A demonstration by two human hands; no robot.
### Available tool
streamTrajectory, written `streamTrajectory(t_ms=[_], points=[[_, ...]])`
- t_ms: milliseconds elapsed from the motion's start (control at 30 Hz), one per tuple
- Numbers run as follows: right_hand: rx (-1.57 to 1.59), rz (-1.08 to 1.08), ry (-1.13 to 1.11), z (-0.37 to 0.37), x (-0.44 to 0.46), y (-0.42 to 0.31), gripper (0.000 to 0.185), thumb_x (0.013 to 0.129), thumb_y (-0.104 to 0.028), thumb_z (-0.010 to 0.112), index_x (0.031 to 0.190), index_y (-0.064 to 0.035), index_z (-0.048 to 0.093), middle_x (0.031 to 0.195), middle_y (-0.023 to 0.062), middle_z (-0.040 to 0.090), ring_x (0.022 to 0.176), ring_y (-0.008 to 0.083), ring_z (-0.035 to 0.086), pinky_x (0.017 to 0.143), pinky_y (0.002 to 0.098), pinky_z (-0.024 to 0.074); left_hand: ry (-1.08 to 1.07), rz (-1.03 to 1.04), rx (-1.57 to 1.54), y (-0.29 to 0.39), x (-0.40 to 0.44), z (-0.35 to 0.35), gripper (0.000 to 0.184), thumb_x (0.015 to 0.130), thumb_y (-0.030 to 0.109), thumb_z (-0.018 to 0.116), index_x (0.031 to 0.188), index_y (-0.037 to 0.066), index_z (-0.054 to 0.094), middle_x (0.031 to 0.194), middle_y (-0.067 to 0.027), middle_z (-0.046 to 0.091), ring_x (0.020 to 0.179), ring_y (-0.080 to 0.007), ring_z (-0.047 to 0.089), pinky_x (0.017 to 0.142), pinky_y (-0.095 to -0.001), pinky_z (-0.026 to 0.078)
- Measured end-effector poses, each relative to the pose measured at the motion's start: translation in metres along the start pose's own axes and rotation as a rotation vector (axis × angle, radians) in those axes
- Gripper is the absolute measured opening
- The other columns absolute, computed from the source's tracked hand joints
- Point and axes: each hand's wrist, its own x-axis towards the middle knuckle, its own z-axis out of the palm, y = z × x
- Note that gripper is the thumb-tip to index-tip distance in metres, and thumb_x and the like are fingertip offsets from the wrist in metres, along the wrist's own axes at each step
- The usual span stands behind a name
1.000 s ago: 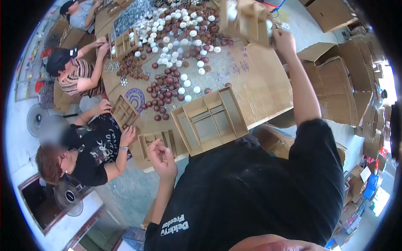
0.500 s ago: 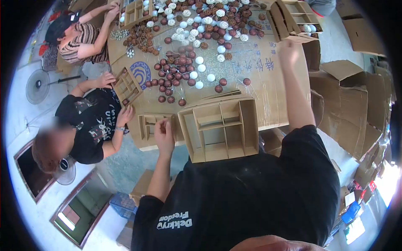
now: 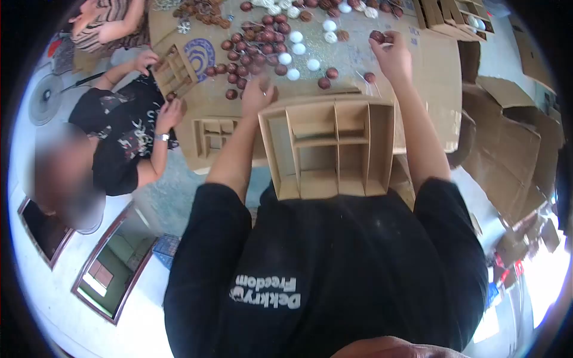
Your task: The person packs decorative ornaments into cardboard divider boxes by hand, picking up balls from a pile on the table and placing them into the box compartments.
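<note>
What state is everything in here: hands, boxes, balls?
Right bare hand: closed on a dark red round ball.
Left bare hand: near loose dark red round balls; blurred, grip unclear.
Large brown cardboard divided box: open side showing, compartments unfilled.
Small brown cardboard divided box: open, on the cardboard-topped table.
Brown cardboard divided box at left: held by a co-worker.
White round balls: loose on the table.

My shirt (image 3: pixel 364 268) is plain black and loose, its short sleeves (image 3: pixel 206 230) reaching towards my elbows, with white lettering (image 3: pixel 267 291) reading "Dekkry Freedom" on the chest.
</note>
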Motion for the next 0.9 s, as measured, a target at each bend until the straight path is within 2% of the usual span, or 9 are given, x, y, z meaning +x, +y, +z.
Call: streamTrajectory(t_ms=[100,167,300,400,500,700,767,833,900], points=[[0.186,-0.004,0.139,-0.089,-0.118,-0.056,0.043,0.085,-0.025,0.084,0.116,-0.003,0.065,0.098,0.0077,0.069,0.074,0.0181,0.063,0.071,0.0331,0.0537,0.023,0.105,-0.043,0.002,0.02,0.022,0.047,0.088,0.028,0.069,0.13,0.009,0.062,0.126,-0.021,0.061,0.114,-0.043,0.061,0.095,-0.0498,0.052],[0.221,-0.235,0.182,-0.121,-0.186,-0.063,0.041,0.082,-0.014,0.087,0.115,-0.0045,0.066,0.092,0.0058,0.066,0.07,0.0162,0.057,0.065,0.0316,0.0513,0.014,0.139,-0.017,0.016,0.02,0.023,0.049,0.088,0.029,0.07,0.132,0.011,0.061,0.125,-0.02,0.061,0.112,-0.0427,0.061,0.095,-0.0497,0.052],[-0.023,-0.496,0.11,-0.156,-0.265,-0.095,0.048,0.075,-0.015,0.092,0.117,-0.0063,0.07,0.098,0.0087,0.065,0.075,0.0221,0.063,0.067,0.0336,0.0554,0.032,0.168,-0.002,-0.002,0.025,0.041,0.046,0.084,0.029,0.075,0.126,0.014,0.064,0.12,-0.0186,0.062,0.108,-0.0385,0.064,0.091,-0.0482,0.054],[-0.113,-0.46,0.02,-0.147,-0.29,-0.101,0.051,0.076,-0.022,0.09,0.121,-0.0093,0.071,0.1,0.0089,0.062,0.08,0.0249,0.065,0.071,0.0342,0.0568,0.026,0.12,-0.233,-0.04,0.025,0.056,0.046,0.082,0.03,0.08,0.12,0.009,0.065,0.107,-0.0149,0.067,0.095,-0.029,0.068,0.086,-0.0414,0.055],[-0.143,-0.475,-0.097,-0.148,-0.289,-0.101,0.051,0.078,-0.023,0.087,0.126,-0.0125,0.069,0.102,0.0093,0.057,0.091,0.0268,0.063,0.078,0.0358,0.0558,-0.074,0.028,-0.723,-0.036,0.008,0.017,0.042,0.086,0.021,0.081,0.119,0.001,0.065,0.102,-0.0085,0.071,0.089,-0.0161,0.067,0.082,-0.0301,0.054],[-0.139,-0.606,-0.175,-0.155,-0.292,-0.106,0.047,0.084,-0.018,0.082,0.128,-0.0119,0.067,0.112,0.0126,0.057,0.1,0.0295,0.059,0.087,0.0399,0.0533,0.16,0.086,-0.721,0.058,-0.124,-0.137,0.035,0.097,0.008,0.065,0.13,-0.001,0.059,0.117,-0.0088,0.068,0.106,-0.0141,0.065,0.087,-0.0279,0.053],[-0.12,-0.473,0.062,-0.148,-0.301,-0.103,0.042,0.084,-0.019,0.081,0.124,-0.0115,0.069,0.118,0.0139,0.058,0.102,0.0316,0.059,0.088,0.0409,0.053,0.157,0.139,-0.733,0.082,-0.148,-0.174,0.032,0.098,0.007,0.059,0.129,-0.001,0.06,0.113,-0.0067,0.067,0.1,-0.0115,0.064,0.083,-0.0247,0.052],[-0.172,-0.487,0.001,-0.143,-0.296,-0.098,0.039,0.085,-0.021,0.081,0.12,-0.0095,0.069,0.122,0.0167,0.058,0.107,0.0346,0.059,0.09,0.0422,0.0529,0.162,0.185,-0.745,0.107,-0.157,-0.201,0.031,0.099,0.006,0.053,0.128,-0.001,0.061,0.109,-0.0047,0.067,0.095,-0.0089,0.063,0.08,-0.0215,0.05],[-0.17,-0.442,-0.063,-0.137,-0.293,-0.098,0.038,0.086,-0.023,0.08,0.119,-0.0071,0.07,0.124,0.0189,0.058,0.111,0.036,0.059,0.092,0.0433,0.0528,-0.057,0.249,-0.805,0.135,-0.162,-0.219,0.033,0.1,0.007,0.049,0.129,-0.003,0.062,0.109,-0.0057,0.067,0.093,-0.0097,0.063,0.076,-0.0218,0.051]])
